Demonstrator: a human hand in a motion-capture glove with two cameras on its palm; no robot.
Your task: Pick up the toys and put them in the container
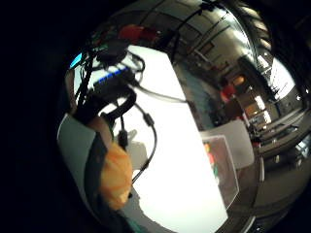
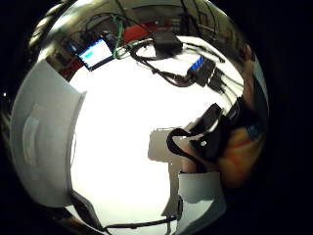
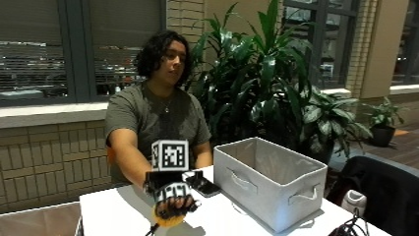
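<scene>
In the outside view my gloved right hand point(image 3: 173, 197) is over the near left part of the white table point(image 3: 223, 221), fingers curled down round an orange-yellow soft toy point(image 3: 169, 219). The same orange toy point(image 1: 115, 177) fills the space next to my palm in the little finger side view, and the toy point(image 2: 240, 157) also shows in the thumb side view. The container, a white fabric bin point(image 3: 270, 182) with an open top, stands on the table to the right of the hand. That bin point(image 2: 44, 142) lies across bare tabletop from the hand. Its inside is hidden.
A black phone point(image 3: 205, 187) lies between the hand and the bin. Cables, a black box point(image 2: 166, 43) and a small lit screen point(image 2: 95, 53) sit at the table's far end. A clear box of coloured items point(image 1: 221, 165) stands off the table's edge. Plants stand behind.
</scene>
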